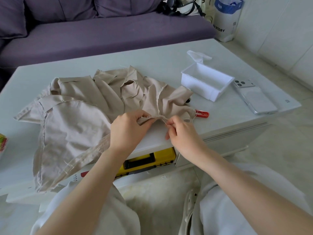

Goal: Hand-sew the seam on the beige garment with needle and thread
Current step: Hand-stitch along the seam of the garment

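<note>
- Beige garment (pixel 76 116): crumpled woven cloth with frayed, overstitched edges, spread on the pale, smooth table (pixel 152 56) across the left and centre of the frame.
- Left hand (pixel 128 129): fingers curled, pinching a folded seam edge at frame centre.
- Right hand (pixel 182 133): thumb and forefinger pinch a thin needle (pixel 164 122) just right of that fold, its far end at the cloth.
- White rectangular plastic box (pixel 205 82) and glossy phone (pixel 254 97): right of frame.
- White bag (pixel 225 22), upper right: reads "STORY".
</note>
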A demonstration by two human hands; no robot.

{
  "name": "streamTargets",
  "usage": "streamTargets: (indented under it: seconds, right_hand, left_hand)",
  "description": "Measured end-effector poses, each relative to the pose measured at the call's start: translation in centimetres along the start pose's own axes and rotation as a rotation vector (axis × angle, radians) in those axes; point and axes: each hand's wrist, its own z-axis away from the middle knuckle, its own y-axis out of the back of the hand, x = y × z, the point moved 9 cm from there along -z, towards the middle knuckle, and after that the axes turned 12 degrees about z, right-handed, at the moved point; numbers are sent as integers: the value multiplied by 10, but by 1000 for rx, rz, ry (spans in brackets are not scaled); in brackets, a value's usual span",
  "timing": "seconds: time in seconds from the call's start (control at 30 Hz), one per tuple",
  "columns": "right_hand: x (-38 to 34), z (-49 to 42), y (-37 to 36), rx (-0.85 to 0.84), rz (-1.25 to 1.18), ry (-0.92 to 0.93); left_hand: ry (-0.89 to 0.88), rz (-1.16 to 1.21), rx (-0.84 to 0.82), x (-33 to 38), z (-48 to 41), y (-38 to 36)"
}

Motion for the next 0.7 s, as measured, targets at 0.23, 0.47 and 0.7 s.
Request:
streamTargets:
  seconds: [0.23,0.47,0.7]
  right_hand:
    - [-5,3,-1,-5,-16,33]
    - [-6,1,0,10,-55,46]
    - [-10,-1,0,43,-54,56]
  left_hand:
    - [-27,-6,-28,1,2,-3]
    - [-21,-25,-61,1,4,-7]
    - [-61,-10,-116,2,6,-14]
